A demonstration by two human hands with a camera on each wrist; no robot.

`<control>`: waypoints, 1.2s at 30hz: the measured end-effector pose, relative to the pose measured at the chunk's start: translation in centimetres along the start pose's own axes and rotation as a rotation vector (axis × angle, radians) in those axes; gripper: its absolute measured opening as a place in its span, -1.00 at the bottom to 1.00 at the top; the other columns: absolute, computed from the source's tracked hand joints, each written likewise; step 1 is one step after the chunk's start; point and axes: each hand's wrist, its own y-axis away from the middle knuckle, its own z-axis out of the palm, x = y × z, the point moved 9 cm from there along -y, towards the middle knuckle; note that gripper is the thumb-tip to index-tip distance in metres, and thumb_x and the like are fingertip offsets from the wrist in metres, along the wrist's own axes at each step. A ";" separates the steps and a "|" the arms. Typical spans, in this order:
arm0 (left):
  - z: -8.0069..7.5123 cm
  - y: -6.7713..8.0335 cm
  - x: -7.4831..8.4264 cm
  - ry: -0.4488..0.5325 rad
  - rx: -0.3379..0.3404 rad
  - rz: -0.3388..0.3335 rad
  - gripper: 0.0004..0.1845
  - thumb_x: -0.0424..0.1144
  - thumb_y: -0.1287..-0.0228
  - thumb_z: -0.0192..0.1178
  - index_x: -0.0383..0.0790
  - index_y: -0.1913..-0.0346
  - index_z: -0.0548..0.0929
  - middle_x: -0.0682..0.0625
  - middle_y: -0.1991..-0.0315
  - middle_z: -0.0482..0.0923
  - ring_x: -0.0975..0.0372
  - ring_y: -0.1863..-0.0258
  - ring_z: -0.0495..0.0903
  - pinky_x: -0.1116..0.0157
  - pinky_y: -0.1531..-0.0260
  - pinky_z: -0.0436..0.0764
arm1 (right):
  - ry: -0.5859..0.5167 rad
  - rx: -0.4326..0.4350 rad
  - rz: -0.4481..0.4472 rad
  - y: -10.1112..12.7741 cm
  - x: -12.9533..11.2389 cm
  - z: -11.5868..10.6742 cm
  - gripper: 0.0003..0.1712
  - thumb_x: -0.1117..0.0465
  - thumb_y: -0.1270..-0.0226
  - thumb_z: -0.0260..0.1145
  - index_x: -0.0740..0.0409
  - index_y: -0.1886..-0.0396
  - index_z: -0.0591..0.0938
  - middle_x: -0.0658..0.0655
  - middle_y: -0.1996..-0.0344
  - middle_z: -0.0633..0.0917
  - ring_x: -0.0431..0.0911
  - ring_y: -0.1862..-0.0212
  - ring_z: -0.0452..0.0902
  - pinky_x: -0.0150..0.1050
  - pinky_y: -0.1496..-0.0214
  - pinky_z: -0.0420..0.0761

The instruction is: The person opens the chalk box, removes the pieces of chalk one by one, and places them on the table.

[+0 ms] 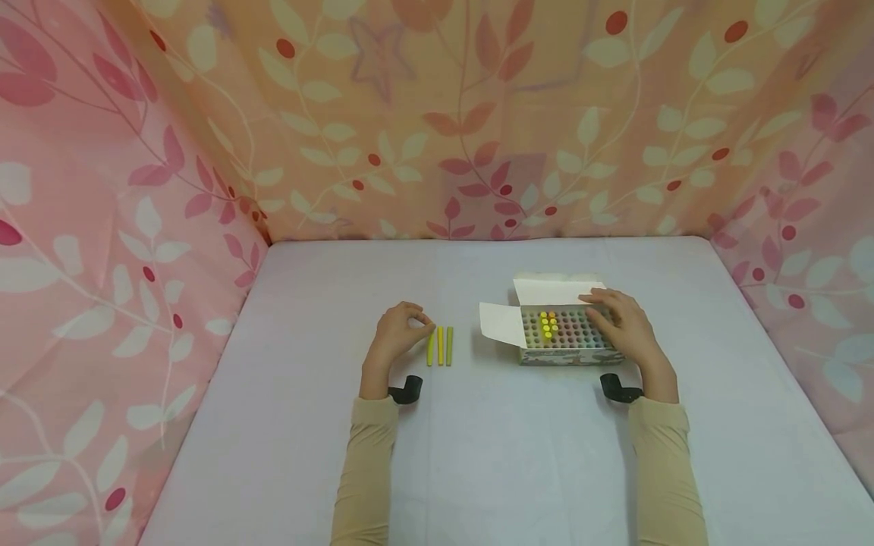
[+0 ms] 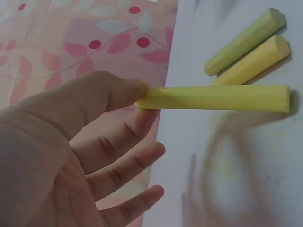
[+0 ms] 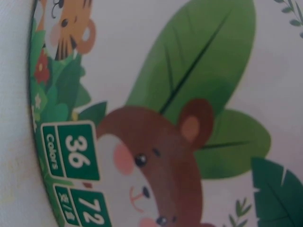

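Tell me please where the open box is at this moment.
In the head view, the open box stands on the table, to the right of the three sticks, with the right hand over its right end.

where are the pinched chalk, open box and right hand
pinched chalk (image 2: 218, 98): left wrist view, middle of its side
open box (image 1: 568, 357): head view, front wall
right hand (image 1: 628, 327): head view, back of hand
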 end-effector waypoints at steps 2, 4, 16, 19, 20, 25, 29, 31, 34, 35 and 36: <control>0.0 0.0 -0.2 -0.018 0.013 -0.006 -0.83 -0.11 -0.13 0.25 -0.14 0.37 0.72 -0.10 -0.07 0.54 -0.05 -0.15 0.41 -0.07 -0.23 0.22 | -0.003 0.002 -0.001 0.0 0.0 0.0 -0.65 0.08 -0.34 0.18 0.09 -0.06 0.57 0.30 -0.20 0.43 0.31 -0.28 0.16 0.34 -0.23 0.07; 0.0 0.0 -0.5 -0.030 0.037 -0.020 -0.82 -0.10 -0.13 0.26 -0.14 0.37 0.73 -0.11 -0.06 0.54 -0.06 -0.16 0.41 -0.11 -0.23 0.18 | -0.003 0.004 -0.002 0.0 0.0 -0.1 -0.65 0.08 -0.34 0.18 0.09 -0.05 0.57 0.30 -0.20 0.43 0.31 -0.27 0.16 0.34 -0.23 0.07; 0.3 0.0 -0.8 -0.132 0.136 -0.052 -0.82 -0.06 -0.10 0.30 -0.09 0.38 0.74 -0.09 -0.06 0.55 -0.07 -0.14 0.42 -0.20 -0.17 0.21 | 0.004 0.008 -0.005 0.0 -0.1 -0.1 -0.66 0.09 -0.33 0.19 0.09 -0.05 0.57 0.30 -0.20 0.43 0.33 -0.26 0.17 0.34 -0.22 0.07; 0.4 0.0 -0.8 -0.162 0.147 -0.046 -0.83 -0.05 -0.09 0.32 -0.08 0.40 0.74 -0.08 -0.04 0.56 -0.06 -0.12 0.42 -0.17 -0.14 0.25 | 0.004 0.004 0.000 0.0 0.0 0.0 -0.65 0.08 -0.34 0.18 0.09 -0.06 0.57 0.30 -0.20 0.43 0.32 -0.26 0.17 0.34 -0.23 0.07; 0.5 0.0 -0.8 -0.168 0.148 -0.045 -0.82 -0.05 -0.09 0.32 -0.08 0.40 0.74 -0.07 -0.04 0.56 -0.06 -0.13 0.42 -0.17 -0.14 0.25 | 0.005 0.003 0.002 -0.1 0.0 0.0 -0.65 0.08 -0.34 0.18 0.09 -0.06 0.57 0.30 -0.20 0.43 0.32 -0.27 0.17 0.34 -0.23 0.07; 0.8 0.0 -1.1 -0.173 0.143 -0.058 -0.81 -0.02 -0.09 0.31 -0.07 0.39 0.73 -0.05 -0.04 0.54 -0.06 -0.16 0.37 -0.19 -0.20 0.17 | 0.006 0.002 0.002 -0.1 0.1 0.0 -0.65 0.07 -0.34 0.18 0.08 -0.06 0.57 0.30 -0.20 0.43 0.32 -0.27 0.17 0.34 -0.23 0.07; 1.0 0.0 -1.4 -0.175 0.142 -0.073 -0.81 -0.02 -0.09 0.31 -0.07 0.39 0.72 -0.05 -0.05 0.52 -0.06 -0.20 0.32 -0.21 -0.23 0.11 | 0.007 0.001 0.002 0.0 0.1 0.1 -0.65 0.07 -0.34 0.18 0.09 -0.06 0.57 0.30 -0.20 0.42 0.32 -0.26 0.17 0.34 -0.21 0.09; 1.0 -0.1 -1.4 -0.172 0.145 -0.080 -0.81 -0.03 -0.08 0.32 -0.07 0.40 0.72 -0.05 -0.06 0.51 -0.06 -0.21 0.31 -0.21 -0.24 0.08 | 0.007 0.000 0.000 0.0 0.0 0.1 -0.65 0.08 -0.35 0.17 0.09 -0.06 0.56 0.30 -0.20 0.42 0.32 -0.26 0.17 0.34 -0.21 0.09; 1.0 -0.1 -1.5 -0.173 0.152 -0.087 -0.81 -0.03 -0.08 0.33 -0.07 0.42 0.71 -0.05 -0.06 0.50 -0.05 -0.22 0.30 -0.21 -0.26 0.06 | 0.008 -0.001 0.001 0.0 0.0 0.1 -0.65 0.08 -0.35 0.17 0.10 -0.06 0.56 0.31 -0.20 0.42 0.33 -0.25 0.16 0.34 -0.20 0.09; 1.0 -0.1 -1.5 -0.176 0.153 -0.089 -0.81 -0.02 -0.08 0.33 -0.07 0.42 0.71 -0.04 -0.06 0.50 -0.04 -0.21 0.30 -0.20 -0.26 0.06 | 0.008 -0.002 0.003 0.0 0.0 0.1 -0.65 0.07 -0.35 0.17 0.10 -0.06 0.56 0.30 -0.20 0.42 0.33 -0.26 0.16 0.34 -0.20 0.09; 1.1 -0.2 -1.5 -0.178 0.155 -0.090 -0.81 -0.02 -0.08 0.33 -0.07 0.42 0.70 -0.04 -0.06 0.49 -0.04 -0.22 0.30 -0.20 -0.26 0.06 | 0.008 -0.002 0.006 0.0 0.0 0.1 -0.65 0.07 -0.35 0.17 0.10 -0.06 0.56 0.30 -0.20 0.42 0.32 -0.26 0.16 0.34 -0.21 0.08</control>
